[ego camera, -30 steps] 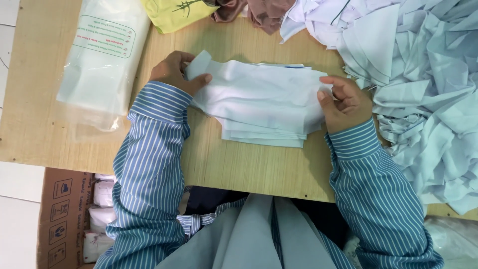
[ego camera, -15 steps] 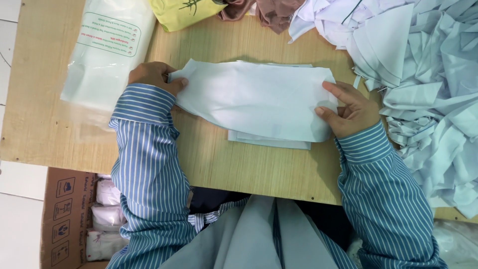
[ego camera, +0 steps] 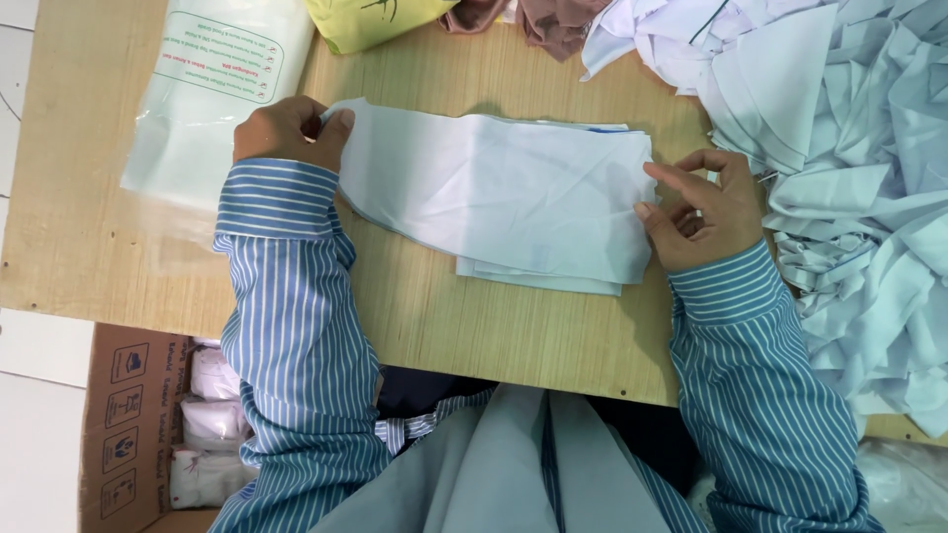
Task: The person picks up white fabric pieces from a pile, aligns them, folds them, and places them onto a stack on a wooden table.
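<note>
Left hand pinches the pale blue fabric piece at centre; right hand nips its opposite edge. Held taut, it lies flat, squared over the stack on the worktop.

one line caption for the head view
Both hands, left and right, hold a pale cloth on a wooden table.

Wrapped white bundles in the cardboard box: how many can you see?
3, stacked in the cardboard box beside the table: top bundle, middle bundle, bottom bundle. The left sleeve may hide more.
</note>
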